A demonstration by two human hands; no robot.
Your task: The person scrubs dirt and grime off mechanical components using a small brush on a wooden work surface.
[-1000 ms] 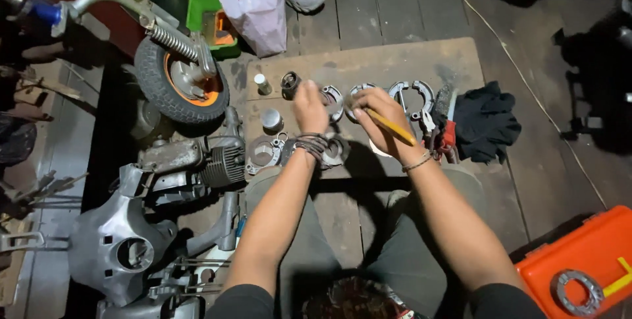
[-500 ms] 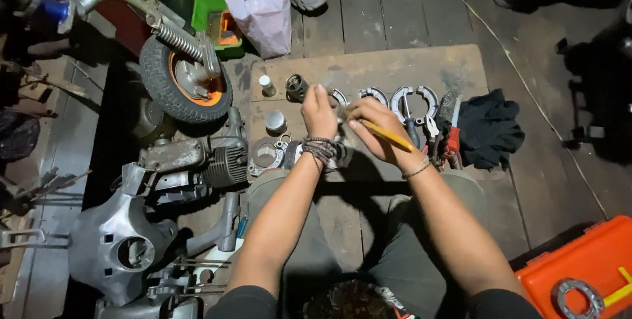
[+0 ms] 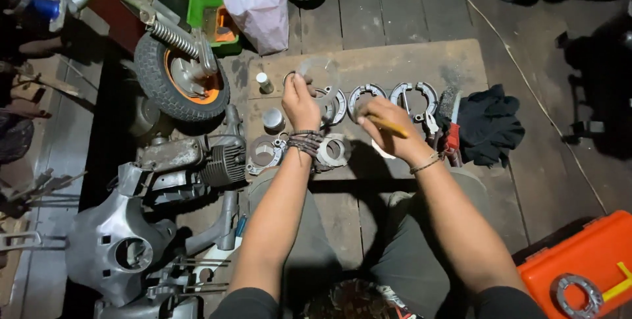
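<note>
Spread over a worn plywood board on dark floor planks. Off to the left: a small wheel with knobbly rubber tyre and orange hub, then a finned metal engine, dull and greasy. Lower left, a smooth grey body shell; lower right, a hard orange case. Beside the board, a limp black cloth.

On the board, curved brake shoes in a row, bare grey metal in half-moon pairs.

Left hand raised over the board's far left part, fingers closed on the lower edge of a thin ring: flat, pale, nearly see-through, probably flimsy. Best pinched lightly at the rim and held flat, to avoid creasing; better kept off the greasy parts too.

Right hand just beside, curled shut round a yellow pencil, tip pointing right. Worth steadying that wrist on the board before any fine marking.
</note>
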